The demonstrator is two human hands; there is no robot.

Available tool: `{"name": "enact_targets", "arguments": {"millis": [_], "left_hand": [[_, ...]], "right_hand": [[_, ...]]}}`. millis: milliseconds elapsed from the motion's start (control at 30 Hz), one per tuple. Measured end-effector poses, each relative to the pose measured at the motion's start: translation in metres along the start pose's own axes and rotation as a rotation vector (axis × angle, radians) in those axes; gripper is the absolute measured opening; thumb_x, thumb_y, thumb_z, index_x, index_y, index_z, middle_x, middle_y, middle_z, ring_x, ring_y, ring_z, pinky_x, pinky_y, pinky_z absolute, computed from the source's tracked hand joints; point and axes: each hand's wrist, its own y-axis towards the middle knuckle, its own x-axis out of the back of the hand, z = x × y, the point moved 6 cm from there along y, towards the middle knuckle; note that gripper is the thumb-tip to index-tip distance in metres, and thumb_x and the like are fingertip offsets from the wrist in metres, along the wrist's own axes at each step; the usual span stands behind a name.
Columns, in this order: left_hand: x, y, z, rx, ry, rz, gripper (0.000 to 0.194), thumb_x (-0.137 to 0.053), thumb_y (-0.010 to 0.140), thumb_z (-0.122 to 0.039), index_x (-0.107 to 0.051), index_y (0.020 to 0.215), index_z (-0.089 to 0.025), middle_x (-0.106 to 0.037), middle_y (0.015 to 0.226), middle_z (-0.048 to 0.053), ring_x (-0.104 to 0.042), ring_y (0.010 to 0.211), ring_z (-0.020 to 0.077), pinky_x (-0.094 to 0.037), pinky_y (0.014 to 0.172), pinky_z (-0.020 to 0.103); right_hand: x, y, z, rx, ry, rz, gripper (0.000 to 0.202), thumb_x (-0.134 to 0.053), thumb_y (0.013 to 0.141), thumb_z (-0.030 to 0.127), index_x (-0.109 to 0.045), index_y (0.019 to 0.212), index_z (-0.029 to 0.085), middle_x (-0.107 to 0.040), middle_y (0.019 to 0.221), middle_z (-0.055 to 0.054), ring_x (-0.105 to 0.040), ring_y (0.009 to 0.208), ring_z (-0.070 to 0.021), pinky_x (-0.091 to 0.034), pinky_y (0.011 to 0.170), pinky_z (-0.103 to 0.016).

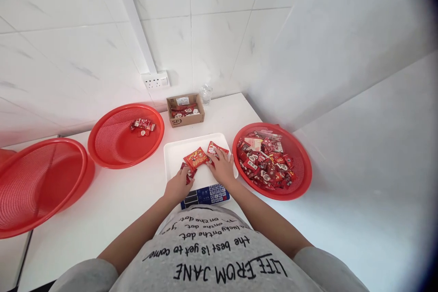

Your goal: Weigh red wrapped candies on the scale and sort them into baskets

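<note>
On the white tray of a weighing scale (174,150) lie a few red candy packets. My left hand (178,186) is at the tray's near left, its fingers closed on a small dark red packet (184,165) that they partly cover. A larger bright red packet with yellow print (196,158) lies between my hands. My right hand (222,169) rests over the tray's right side with fingers spread. Its fingertips touch a red and white packet (212,145), and the thumb is at the larger packet's right edge.
Right of the scale, a red basket (304,164) holds many packets. Two red baskets stand left: one (112,146) with a few packets, another (65,182) nearer. Behind are a cardboard box (188,120) of packets and a clear plastic cup (206,94). The scale's keypad (215,195) faces me.
</note>
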Motion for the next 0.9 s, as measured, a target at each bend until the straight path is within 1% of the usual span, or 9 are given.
{"name": "enact_targets", "arguments": {"millis": [100,200,367,500,567,667,767,833,900], "left_hand": [[-0.008,-0.003,-0.006,-0.056,-0.008,0.033,0.037,-0.044,0.085,-0.035,-0.041,0.12,-0.023,-0.056,0.118,0.007,-0.059,0.098,0.0223,-0.044,0.072,0.031],[-0.014,-0.004,-0.012,-0.113,-0.018,0.052,0.034,-0.045,0.084,-0.033,-0.044,0.116,-0.023,-0.053,0.123,0.006,-0.058,0.1,0.022,-0.045,0.073,0.031],[-0.014,0.003,-0.015,-0.169,-0.079,0.05,0.038,-0.048,0.082,-0.029,-0.043,0.119,-0.022,-0.049,0.128,0.007,-0.056,0.105,0.022,-0.045,0.077,0.032],[-0.014,0.013,-0.017,-0.219,-0.189,0.029,0.044,-0.051,0.079,-0.026,-0.041,0.121,-0.02,-0.047,0.129,0.009,-0.051,0.111,0.0226,-0.043,0.084,0.032],[-0.014,0.017,-0.02,-0.235,-0.279,0.045,0.046,-0.052,0.078,-0.028,-0.04,0.121,-0.017,-0.052,0.121,0.01,-0.056,0.103,0.0216,-0.044,0.081,0.032],[-0.013,0.02,-0.023,-0.235,-0.416,0.06,0.043,-0.052,0.079,-0.032,-0.041,0.118,-0.017,-0.061,0.092,0.004,-0.06,0.077,0.0169,-0.045,0.071,0.029],[-0.001,0.022,-0.016,-0.193,-0.451,-0.052,0.034,-0.051,0.08,-0.033,-0.045,0.111,-0.02,-0.059,0.085,0.0,-0.058,0.073,0.0149,-0.044,0.07,0.028],[0.007,0.022,-0.007,-0.128,-0.402,-0.143,0.035,-0.051,0.08,-0.033,-0.046,0.113,-0.022,-0.057,0.098,0.003,-0.059,0.082,0.0158,-0.044,0.073,0.028],[0.011,0.024,0.0,-0.067,-0.333,-0.177,0.046,-0.053,0.079,-0.034,-0.042,0.122,-0.024,-0.051,0.114,0.006,-0.059,0.09,0.0177,-0.044,0.073,0.029]], "right_hand": [[0.003,-0.007,-0.001,-0.003,-0.017,-0.01,0.042,-0.043,0.086,0.037,-0.045,0.129,0.033,-0.034,0.144,-0.006,-0.026,0.131,-0.0274,-0.008,0.105,-0.058],[0.006,-0.018,-0.001,-0.001,-0.015,-0.028,0.04,-0.046,0.085,0.034,-0.049,0.125,0.032,-0.038,0.141,-0.006,-0.028,0.129,-0.0262,-0.009,0.106,-0.055],[0.003,-0.036,-0.002,0.013,0.013,-0.012,0.036,-0.049,0.084,0.031,-0.055,0.119,0.031,-0.041,0.138,-0.006,-0.028,0.129,-0.0267,-0.012,0.106,-0.054],[-0.001,-0.041,0.002,0.043,0.051,0.0,0.038,-0.052,0.082,0.03,-0.055,0.12,0.032,-0.041,0.137,-0.007,-0.03,0.128,-0.0276,-0.02,0.105,-0.051],[-0.002,-0.04,0.007,0.067,0.068,-0.001,0.04,-0.053,0.082,0.031,-0.055,0.122,0.031,-0.04,0.138,-0.007,-0.032,0.126,-0.0273,-0.025,0.103,-0.047],[0.0,-0.039,0.012,0.081,0.087,0.008,0.042,-0.053,0.083,0.032,-0.052,0.125,0.03,-0.036,0.14,-0.008,-0.035,0.125,-0.0263,-0.032,0.1,-0.043],[0.002,-0.039,0.008,0.037,0.082,0.019,0.045,-0.052,0.084,0.033,-0.047,0.129,0.032,-0.033,0.143,-0.009,-0.036,0.124,-0.0272,-0.036,0.096,-0.043],[0.004,-0.039,0.004,-0.004,0.06,0.032,0.047,-0.052,0.084,0.033,-0.044,0.13,0.034,-0.031,0.144,-0.009,-0.036,0.125,-0.0288,-0.036,0.094,-0.046],[0.003,-0.039,0.002,-0.031,0.033,0.048,0.048,-0.051,0.084,0.034,-0.043,0.131,0.036,-0.03,0.144,-0.009,-0.034,0.126,-0.0301,-0.036,0.094,-0.049]]}}
